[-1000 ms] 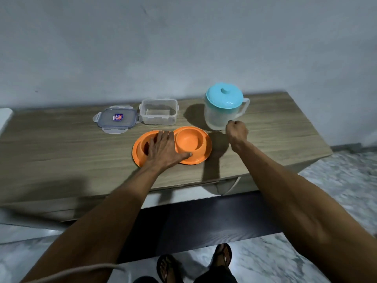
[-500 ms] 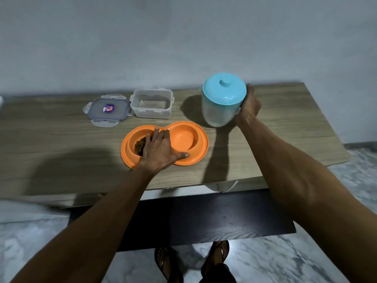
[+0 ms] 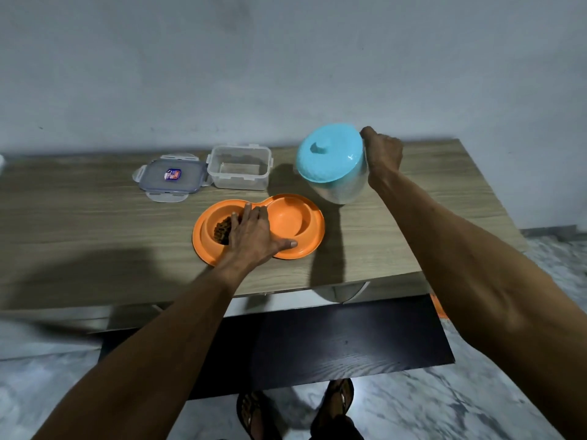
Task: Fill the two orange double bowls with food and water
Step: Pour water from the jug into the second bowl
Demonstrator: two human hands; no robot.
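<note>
Head view. The person stood at a wooden table (image 3: 95, 236). One orange double bowl (image 3: 287, 222) lay near its front edge; a second could not be identified with certainty, though a sliver of orange (image 3: 440, 308) showed at the table's lower right corner. The bowl's left well held brown dry food (image 3: 222, 231); the right well looked empty and dry.

The left hand (image 3: 257, 238) lay flat on the bowl's middle bridge, fingers extended over the left well and thumb spread along the near rim. It pressed the bowl down and gripped nothing.

The right hand (image 3: 382, 154) was closed at the right side of the jug (image 3: 333, 166), presumably on its handle, which the hand hid. The jug, with its blue lid (image 3: 330, 152) on, was off the table and tilted toward the bowl, just behind and right of the right well. No water was visible leaving it.

Behind the bowl stood a clear box (image 3: 239, 168), apparently empty, with its loose cover (image 3: 171, 179) lying flat just to its left.

Judged step: water fill of the right well, pour not yet begun. The next move called for bringing the spout over the right well and increasing the tilt slowly, with the left hand steadying the bowl. Risk: spill onto the food or table.
</note>
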